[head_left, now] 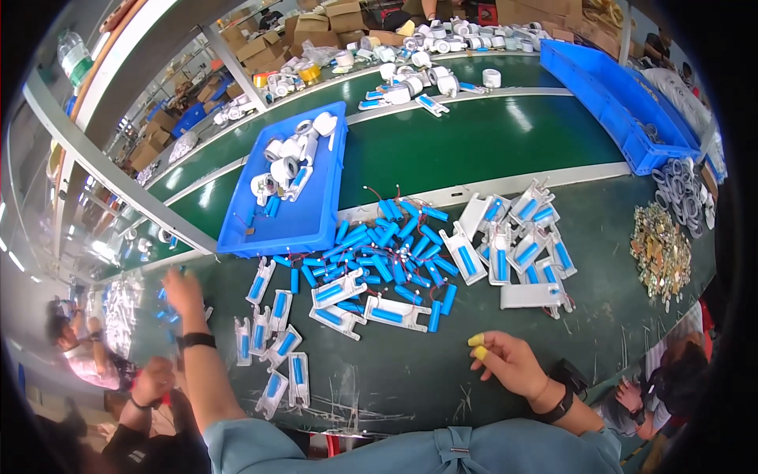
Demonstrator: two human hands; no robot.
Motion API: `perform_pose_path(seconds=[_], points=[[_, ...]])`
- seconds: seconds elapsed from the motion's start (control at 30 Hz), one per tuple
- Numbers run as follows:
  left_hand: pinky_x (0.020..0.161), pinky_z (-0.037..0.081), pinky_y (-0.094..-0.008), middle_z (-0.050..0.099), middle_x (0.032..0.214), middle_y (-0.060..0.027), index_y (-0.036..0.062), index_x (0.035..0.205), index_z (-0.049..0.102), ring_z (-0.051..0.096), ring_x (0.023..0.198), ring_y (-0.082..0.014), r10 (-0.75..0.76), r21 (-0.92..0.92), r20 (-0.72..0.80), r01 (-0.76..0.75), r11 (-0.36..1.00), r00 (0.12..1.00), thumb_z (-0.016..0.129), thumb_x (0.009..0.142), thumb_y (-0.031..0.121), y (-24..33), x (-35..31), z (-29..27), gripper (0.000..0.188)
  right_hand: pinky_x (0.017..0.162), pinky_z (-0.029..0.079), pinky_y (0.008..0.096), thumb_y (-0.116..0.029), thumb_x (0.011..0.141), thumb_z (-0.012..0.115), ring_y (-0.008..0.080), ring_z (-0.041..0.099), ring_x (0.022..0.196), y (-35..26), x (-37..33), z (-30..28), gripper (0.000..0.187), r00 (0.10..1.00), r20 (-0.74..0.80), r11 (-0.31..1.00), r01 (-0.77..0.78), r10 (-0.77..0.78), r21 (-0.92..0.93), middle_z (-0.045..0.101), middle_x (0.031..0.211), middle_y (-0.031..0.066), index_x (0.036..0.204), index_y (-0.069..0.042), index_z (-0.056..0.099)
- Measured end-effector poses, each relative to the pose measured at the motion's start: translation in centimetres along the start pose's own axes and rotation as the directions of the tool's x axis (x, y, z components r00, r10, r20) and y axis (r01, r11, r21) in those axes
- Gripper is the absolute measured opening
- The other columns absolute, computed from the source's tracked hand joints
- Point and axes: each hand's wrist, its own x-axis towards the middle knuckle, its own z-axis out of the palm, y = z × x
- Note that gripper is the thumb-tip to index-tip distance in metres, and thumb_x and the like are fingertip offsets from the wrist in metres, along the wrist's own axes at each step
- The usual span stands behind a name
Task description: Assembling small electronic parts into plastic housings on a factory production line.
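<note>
My right hand (512, 365) hovers over the near edge of the green table. Yellow finger covers sit on its thumb and forefinger, whose tips are a little apart with nothing seen between them. Reaching out to the left, my left hand (183, 292) is smeared by motion, so its grip is hidden. It is near a few small blue pieces at the table's left. Between my hands lies a heap of blue cylindrical battery cells (383, 265) with thin wires. White plastic housings with blue cells inside (297, 378) lie closer to me, and more housings (499, 253) are piled to the right.
Behind the cells, a blue tray (328, 229) holds white round-headed parts. A green conveyor (474, 142) runs across, with another blue bin (588, 71) at right. Small metal pieces (659, 253) and grey rings (683, 193) are heaped far right. A co-worker's hand (154, 381) is beside my left forearm.
</note>
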Motion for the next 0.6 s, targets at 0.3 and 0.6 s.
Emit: perform_pose_path(seconds=[0.3, 0.6], points=[[0.074, 0.053, -0.0461, 0.068, 0.098, -0.0202, -0.0021, 0.105, 0.063, 0.067, 0.089, -0.0366, 0.23, -0.453, 0.365, -0.044, 0.891, 0.902, 0.059, 0.081, 0.014, 21.0, 6.7, 8.8, 0.029, 0.058, 0.054, 0.0209, -0.005, 0.094, 0.055, 0.0104, 0.065, 0.08, -0.5, 1.0, 0.2, 0.026, 0.999, 0.007, 0.997, -0.045, 0.046, -0.056, 0.063, 0.098, 0.0071, 0.119, 0.002, 0.056], [0.065, 0.053, -0.0379, 0.069, 0.074, -0.0141, 0.0056, 0.094, 0.072, 0.069, 0.072, -0.0281, 0.191, -0.365, 0.467, -0.009, 0.931, 0.863, 0.053, 0.075, 0.015, 21.4, 9.9, 10.1, 0.029, 0.057, 0.054, 0.0208, -0.005, 0.094, 0.055, 0.0085, 0.065, 0.076, -0.9, 1.1, 0.1, 0.023, 0.998, 0.021, 0.994, -0.055, 0.057, -0.094, 0.064, 0.089, 0.0062, 0.115, 0.003, 0.058]])
